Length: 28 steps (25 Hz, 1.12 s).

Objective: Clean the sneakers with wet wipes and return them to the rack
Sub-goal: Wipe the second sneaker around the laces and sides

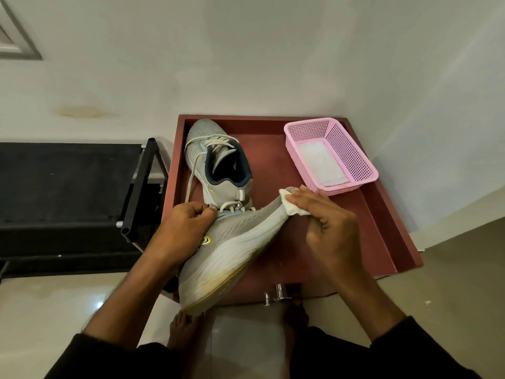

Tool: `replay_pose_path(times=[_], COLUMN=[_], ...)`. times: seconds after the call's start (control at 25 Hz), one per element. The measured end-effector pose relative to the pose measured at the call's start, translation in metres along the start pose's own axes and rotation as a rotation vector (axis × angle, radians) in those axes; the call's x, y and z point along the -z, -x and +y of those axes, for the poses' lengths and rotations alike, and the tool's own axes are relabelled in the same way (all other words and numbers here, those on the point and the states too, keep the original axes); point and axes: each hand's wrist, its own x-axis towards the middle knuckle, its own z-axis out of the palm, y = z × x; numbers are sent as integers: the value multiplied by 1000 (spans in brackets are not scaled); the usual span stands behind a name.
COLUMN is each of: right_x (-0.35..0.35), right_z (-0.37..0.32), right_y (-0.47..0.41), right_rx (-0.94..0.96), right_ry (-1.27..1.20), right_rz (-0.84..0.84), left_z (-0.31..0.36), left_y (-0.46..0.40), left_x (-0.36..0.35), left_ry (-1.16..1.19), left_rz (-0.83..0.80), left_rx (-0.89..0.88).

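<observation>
My left hand (pixel 183 228) grips a grey mesh sneaker (pixel 232 250) by its laced top and holds it tilted on its side, white sole toward me and toe pointing up-right. With my right hand (pixel 328 220) I pinch a crumpled white wet wipe (pixel 291 205) against the toe tip. The second grey sneaker (pixel 216 162), with a dark blue lining and loose laces, lies on the red-brown tray table (pixel 382 228) behind the held one. A pink mesh basket (pixel 352 170) at the table's back right holds flat white wipes (pixel 319 165).
A black shoe rack (pixel 68 192) with fabric shelves stands to the left, its frame close to the table edge. White wall lies behind. Two metal knobs (pixel 276 294) stick out of the table front. My bare feet (pixel 183 332) are on the tiled floor below.
</observation>
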Motion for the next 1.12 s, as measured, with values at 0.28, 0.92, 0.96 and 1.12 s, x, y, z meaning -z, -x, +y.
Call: replay_pose_path(times=[0.28,0.92,0.96,1.12], right_x=[-4,0,-1,2], right_z=[-7,-11,-12,10], right_y=[5,6,7,-3], right_rx=[125,80,128,-52], right_ry=[-17,-74,-98,-52], right_rz=[-72,-90,-111,-11], left_z=[1,0,0,-1], left_y=[2,2,1,0], left_x=[0,0,0,-1], left_ry=[-21,-45,-46,-36], left_rz=[-2,-14,-10,5], left_rx=[-33,-53,-50,-41])
